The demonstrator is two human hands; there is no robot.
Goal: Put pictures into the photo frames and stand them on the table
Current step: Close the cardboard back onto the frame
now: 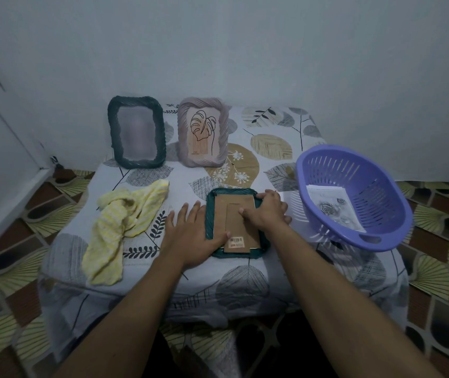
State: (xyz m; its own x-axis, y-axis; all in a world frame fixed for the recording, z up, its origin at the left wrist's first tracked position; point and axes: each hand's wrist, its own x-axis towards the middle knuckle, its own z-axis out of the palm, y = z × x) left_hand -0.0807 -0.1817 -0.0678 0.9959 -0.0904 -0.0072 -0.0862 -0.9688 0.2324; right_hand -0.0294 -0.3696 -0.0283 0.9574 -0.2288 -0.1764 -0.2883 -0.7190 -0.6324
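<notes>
A teal frame [231, 191] lies face down near the front of the worktop [272, 126], so its picture side is hidden. Only its brown back [235, 211] and a small barcode sticker [237, 239] show. The left hand [193, 230] lies flat on the frame's left edge, its grip apart with straight fingers. The right hand [268, 211] covers the right edge, its grip curled over that edge, thumb on the back.

At the rear stand a dark green frame [114, 132], its picture too blurry to make out, and a pink frame [223, 132] with a leaf drawing. A yellow cloth [125, 222] lies to the left. To the right, a purple basket [303, 175] holds papers [329, 208], partly hidden by its wall.
</notes>
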